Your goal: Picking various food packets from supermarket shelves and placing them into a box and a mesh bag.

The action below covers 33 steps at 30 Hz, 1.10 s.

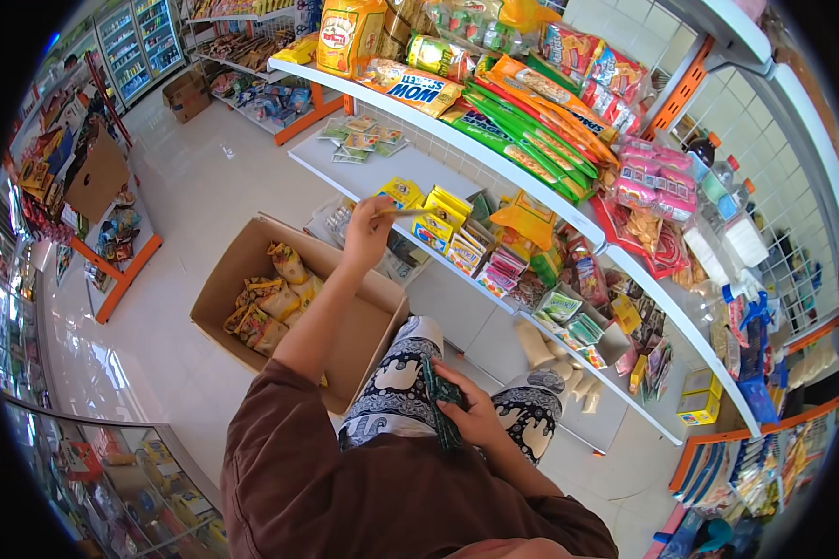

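My left hand [368, 234] reaches out to the lower shelf, pinching a thin yellow piece [409, 211], perhaps a sachet or carton flap. Just behind it stand yellow boxes [442, 215] and a yellow packet [400, 192] on that shelf [419, 164]. Resting by my lap, my right hand [472, 412] grips a dark green patterned cloth or folded packet [445, 402]; which one, I cannot tell. To my left, an open cardboard box [367, 335] holds several yellow-and-cream packets [280, 297].
Spaghetti packs [524, 133] crowd the upper shelf [419, 115], whose edge overhangs the lower one. Right of the yellow boxes are sweetener sachets [500, 272] and an open carton of green packets [566, 314]. A glass display case [133, 482] stands at lower left.
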{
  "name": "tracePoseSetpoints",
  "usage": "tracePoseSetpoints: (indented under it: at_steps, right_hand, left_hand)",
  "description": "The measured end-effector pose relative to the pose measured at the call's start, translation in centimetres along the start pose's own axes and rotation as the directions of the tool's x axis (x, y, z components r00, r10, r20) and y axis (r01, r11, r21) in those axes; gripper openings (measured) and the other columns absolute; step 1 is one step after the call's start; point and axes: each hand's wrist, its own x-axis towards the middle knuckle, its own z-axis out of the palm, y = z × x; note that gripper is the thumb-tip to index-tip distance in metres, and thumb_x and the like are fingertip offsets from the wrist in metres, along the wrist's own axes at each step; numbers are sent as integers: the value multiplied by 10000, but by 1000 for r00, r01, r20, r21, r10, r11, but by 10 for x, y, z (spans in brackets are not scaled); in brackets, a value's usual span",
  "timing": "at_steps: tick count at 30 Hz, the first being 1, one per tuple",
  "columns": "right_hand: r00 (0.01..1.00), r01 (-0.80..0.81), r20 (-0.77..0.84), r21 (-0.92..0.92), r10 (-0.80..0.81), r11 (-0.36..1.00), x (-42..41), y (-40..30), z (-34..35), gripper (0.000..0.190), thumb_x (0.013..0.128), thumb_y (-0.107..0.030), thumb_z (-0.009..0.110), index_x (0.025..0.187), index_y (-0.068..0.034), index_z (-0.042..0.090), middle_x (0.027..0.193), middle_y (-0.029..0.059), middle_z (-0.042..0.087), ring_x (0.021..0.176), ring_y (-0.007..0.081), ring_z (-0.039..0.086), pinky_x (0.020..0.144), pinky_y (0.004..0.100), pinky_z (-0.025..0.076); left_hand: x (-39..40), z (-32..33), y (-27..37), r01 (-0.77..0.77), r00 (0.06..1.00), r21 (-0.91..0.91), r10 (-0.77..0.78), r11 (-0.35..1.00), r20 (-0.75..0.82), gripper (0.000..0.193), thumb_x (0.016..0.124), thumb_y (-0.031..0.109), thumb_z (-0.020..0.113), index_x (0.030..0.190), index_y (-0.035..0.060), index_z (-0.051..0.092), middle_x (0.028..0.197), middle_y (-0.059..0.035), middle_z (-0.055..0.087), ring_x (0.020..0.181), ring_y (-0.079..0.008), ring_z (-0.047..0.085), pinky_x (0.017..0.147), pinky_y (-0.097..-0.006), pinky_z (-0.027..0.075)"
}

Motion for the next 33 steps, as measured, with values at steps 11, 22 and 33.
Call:
tracePoseSetpoints:
  at_steps: [11,22,33]
  right_hand:
    - [996,-50,-70,95,56,994,-5,-4,-1,545,897,64,568,1428,-19,479,1538,134,418,1424,226,377,1154,332,283]
    - [987,-113,-102,78,120,991,-1,1,-5,552,891,69,571,1428,-30,488,1528,122,436,1410,210,393,1146,320,289]
    - [986,-154,-53,75,158,985,10,3,-7,551,892,64,578,1426,-38,492,1525,118,441,1411,211,393,1147,321,290]
  left_hand:
    - [57,70,-82,308,939,-97,-286,946,192,125,835,12,590,949,13,638,848,-124,678,813,-192,631,757,-316,495]
    - [89,88,-44,329,880,39,-321,944,350,150,807,63,575,926,-2,640,751,-132,642,725,-199,610,676,-338,486]
    - [84,80,-94,399,775,174,-432,900,461,284,779,166,646,1040,56,657,1021,-213,686,974,-331,657,894,-427,490]
